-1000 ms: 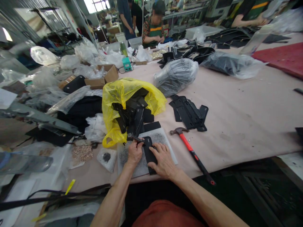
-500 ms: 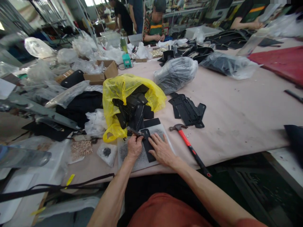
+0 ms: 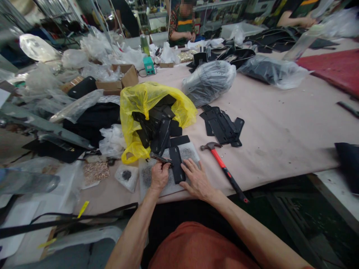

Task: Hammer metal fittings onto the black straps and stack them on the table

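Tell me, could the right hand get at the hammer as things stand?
Likely yes: the hammer lies on the table beside the right hand, nothing seems to stand between them, and the hand, spread near the black piece, appears to grip nothing.

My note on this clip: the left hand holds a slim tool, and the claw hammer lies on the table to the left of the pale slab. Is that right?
Not quite: the head view shows the claw hammer to the right of the pale slab. It does lie on the table, and the left hand does hold a slim tool.
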Tool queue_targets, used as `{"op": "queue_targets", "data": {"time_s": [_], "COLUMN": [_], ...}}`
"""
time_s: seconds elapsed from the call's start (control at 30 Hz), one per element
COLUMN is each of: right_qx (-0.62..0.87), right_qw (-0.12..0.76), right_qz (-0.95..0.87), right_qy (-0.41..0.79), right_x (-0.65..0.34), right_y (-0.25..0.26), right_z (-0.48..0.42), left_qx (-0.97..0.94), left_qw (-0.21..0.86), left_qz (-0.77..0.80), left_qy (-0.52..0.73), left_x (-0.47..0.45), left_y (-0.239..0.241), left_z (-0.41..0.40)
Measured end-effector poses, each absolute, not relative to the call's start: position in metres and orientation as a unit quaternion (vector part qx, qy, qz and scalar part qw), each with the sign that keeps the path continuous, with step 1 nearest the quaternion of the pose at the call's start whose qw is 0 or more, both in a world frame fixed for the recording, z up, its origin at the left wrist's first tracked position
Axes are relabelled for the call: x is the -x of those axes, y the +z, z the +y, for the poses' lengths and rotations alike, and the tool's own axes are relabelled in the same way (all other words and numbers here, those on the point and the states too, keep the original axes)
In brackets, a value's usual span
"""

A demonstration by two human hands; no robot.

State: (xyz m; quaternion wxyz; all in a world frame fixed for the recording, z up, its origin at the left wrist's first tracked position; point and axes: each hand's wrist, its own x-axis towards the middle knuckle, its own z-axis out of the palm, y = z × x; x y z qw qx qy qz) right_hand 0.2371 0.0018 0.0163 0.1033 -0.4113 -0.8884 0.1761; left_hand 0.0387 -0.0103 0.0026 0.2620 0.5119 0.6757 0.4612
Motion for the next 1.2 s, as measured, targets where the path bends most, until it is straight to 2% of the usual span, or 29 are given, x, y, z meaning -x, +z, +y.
{"op": "queue_targets", "data": {"time_s": [0.27, 0.57, 1.2], "right_qx": [0.422, 0.404, 0.408], "right_qw": [0.148, 0.161, 0.199], "right_qz": [-0.874, -0.867, -0.859], "right_qy": [0.191, 0.243, 0.235], "right_x": [-0.216, -0.227, -0.228], "right_y": [0.009, 0.007, 0.008], "right_z": [0.033, 0.040, 0.038], "left_qx": [-0.543, -0.557, -0.600], "left_qw": [0.288, 0.328, 0.283], "left_qz": [0.650, 0.632, 0.629], "left_qy": [0.447, 0.429, 0.406], "left_x": [-0.042, -0.042, -0.044], "left_y": [0.005, -0.001, -0.001], "left_z": [-0.007, -0.008, -0.005]}}
